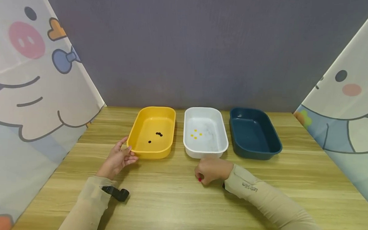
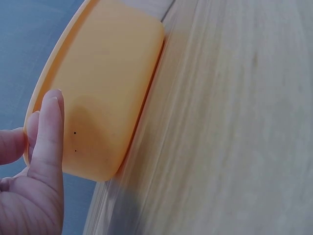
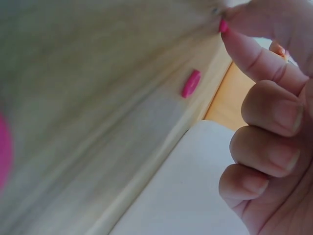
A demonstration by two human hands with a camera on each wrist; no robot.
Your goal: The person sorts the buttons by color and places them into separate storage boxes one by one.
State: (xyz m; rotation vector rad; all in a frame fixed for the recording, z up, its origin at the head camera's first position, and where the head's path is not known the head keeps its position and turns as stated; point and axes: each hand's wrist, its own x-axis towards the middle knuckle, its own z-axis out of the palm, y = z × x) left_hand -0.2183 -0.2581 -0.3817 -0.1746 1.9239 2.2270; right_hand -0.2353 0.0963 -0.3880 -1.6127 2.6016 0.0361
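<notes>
My left hand (image 1: 116, 161) holds the near left corner of a yellow tray (image 1: 172, 135), thumb at the rim and fingers against the outer wall. Several small black round pieces (image 1: 149, 142) lie in that tray. Just in front of the white tray (image 1: 224, 143), my right hand (image 1: 214, 170) is low over the table. Between its thumb and index fingertip it pinches a small pink piece (image 3: 223, 25); the other fingers are curled in. Another pink piece (image 3: 191, 83) lies on the tabletop below the hand in the right wrist view, and part of a pink thing (image 3: 4, 152) shows at the left edge.
Several small yellow pieces (image 1: 195, 137) are in the white tray. To its right stands a dark blue tray (image 1: 255, 154). The three trays line up on the wooden table (image 1: 168, 209), before a grey back panel (image 1: 198, 54). Cartoon-printed cloths flank both sides.
</notes>
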